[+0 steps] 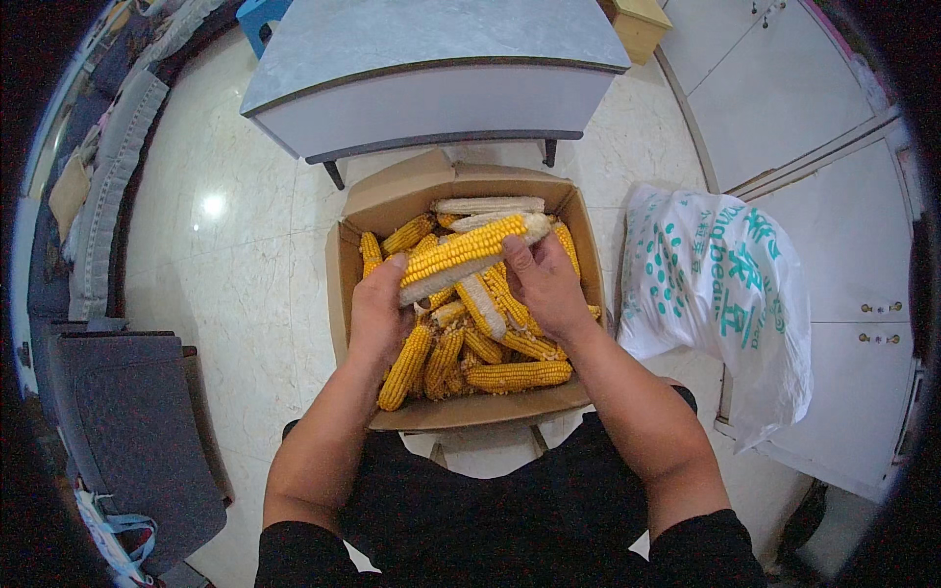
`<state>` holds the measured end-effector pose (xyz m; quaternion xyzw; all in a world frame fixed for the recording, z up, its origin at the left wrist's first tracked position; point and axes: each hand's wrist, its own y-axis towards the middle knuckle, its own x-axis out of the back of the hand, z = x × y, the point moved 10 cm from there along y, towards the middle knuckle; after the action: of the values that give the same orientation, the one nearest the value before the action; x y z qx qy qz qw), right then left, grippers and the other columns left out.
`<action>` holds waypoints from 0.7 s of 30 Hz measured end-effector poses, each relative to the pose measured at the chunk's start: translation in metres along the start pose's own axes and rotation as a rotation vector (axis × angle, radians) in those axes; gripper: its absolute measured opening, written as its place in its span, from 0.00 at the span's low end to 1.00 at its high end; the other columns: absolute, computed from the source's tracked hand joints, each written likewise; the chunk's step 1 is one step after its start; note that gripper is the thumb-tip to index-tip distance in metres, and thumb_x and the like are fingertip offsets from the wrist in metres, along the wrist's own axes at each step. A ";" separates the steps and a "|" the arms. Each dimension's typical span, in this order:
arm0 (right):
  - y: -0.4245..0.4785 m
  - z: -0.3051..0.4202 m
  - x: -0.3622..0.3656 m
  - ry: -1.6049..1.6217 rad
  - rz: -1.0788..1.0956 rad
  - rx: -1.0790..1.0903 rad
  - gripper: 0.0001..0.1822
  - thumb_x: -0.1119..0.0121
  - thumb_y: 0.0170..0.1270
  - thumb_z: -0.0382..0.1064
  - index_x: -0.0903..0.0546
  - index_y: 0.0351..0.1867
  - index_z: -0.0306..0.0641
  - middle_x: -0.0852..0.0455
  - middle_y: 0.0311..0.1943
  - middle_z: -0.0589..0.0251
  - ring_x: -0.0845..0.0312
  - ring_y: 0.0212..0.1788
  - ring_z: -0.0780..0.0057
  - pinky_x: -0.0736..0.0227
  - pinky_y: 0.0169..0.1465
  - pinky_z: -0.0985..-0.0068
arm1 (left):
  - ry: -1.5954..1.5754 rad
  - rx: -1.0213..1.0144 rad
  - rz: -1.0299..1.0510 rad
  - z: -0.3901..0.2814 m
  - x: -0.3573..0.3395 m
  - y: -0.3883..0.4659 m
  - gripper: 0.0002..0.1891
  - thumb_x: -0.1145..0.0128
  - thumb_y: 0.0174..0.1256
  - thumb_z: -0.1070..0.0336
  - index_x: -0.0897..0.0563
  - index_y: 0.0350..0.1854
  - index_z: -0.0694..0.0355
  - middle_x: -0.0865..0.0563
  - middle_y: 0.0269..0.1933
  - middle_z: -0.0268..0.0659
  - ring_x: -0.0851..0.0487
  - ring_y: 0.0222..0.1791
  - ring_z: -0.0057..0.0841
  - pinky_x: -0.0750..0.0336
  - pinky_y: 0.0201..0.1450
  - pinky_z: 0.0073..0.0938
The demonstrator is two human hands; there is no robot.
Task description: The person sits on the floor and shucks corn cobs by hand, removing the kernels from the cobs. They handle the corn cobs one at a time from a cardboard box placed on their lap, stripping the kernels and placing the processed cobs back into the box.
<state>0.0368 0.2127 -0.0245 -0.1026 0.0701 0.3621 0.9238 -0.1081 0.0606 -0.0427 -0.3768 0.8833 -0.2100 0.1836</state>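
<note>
A partly shelled yellow corn cob (pixel 467 251) is held between both hands above an open cardboard box (pixel 481 421). My left hand (pixel 380 307) grips its lower left end. Around the pale, bare tip at the upper right, my right hand (pixel 542 283) is closed, its thumb on the edge of the kernels. Bare cob shows along the lower side. In the box lie several yellow corn cobs (pixel 518 375), one with a bare strip (pixel 481 305) down its side. Stripped white cobs (pixel 489 205) rest at the box's far side. The palms are hidden.
Beyond the box stands a grey-topped table (pixel 441 37) on dark legs. A white woven sack (pixel 706 279) with green print slumps on the floor at the right, beside white cabinets (pixel 845 242). At the left are a dark grey padded seat (pixel 140 441) and a sofa cushion (pixel 117 198).
</note>
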 end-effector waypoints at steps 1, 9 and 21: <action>0.000 -0.001 -0.002 0.030 0.021 -0.017 0.22 0.43 0.72 0.55 0.31 0.55 0.42 0.30 0.27 0.75 0.41 0.22 0.89 0.45 0.23 0.86 | -0.001 -0.004 0.003 0.000 0.001 0.001 0.15 0.47 0.71 0.49 0.22 0.37 0.57 0.19 0.25 0.32 0.34 0.12 0.13 0.45 0.12 0.17; -0.003 0.003 -0.006 0.206 0.053 -0.128 0.22 0.40 0.71 0.51 0.31 0.55 0.41 0.30 0.29 0.75 0.39 0.22 0.89 0.44 0.22 0.86 | 0.071 -0.064 -0.023 -0.003 0.003 -0.001 0.16 0.47 0.72 0.48 0.21 0.38 0.57 0.22 0.23 0.28 0.35 0.13 0.12 0.44 0.13 0.17; -0.008 -0.004 -0.001 -0.041 -0.005 -0.005 0.21 0.41 0.71 0.44 0.33 0.57 0.37 0.26 0.37 0.68 0.35 0.32 0.83 0.39 0.34 0.81 | 0.043 -0.059 -0.036 -0.010 0.000 -0.006 0.17 0.46 0.72 0.49 0.20 0.34 0.58 0.22 0.23 0.27 0.35 0.14 0.11 0.45 0.14 0.16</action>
<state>0.0420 0.2053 -0.0269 -0.0977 0.0497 0.3620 0.9257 -0.1090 0.0590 -0.0311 -0.3934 0.8859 -0.1953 0.1495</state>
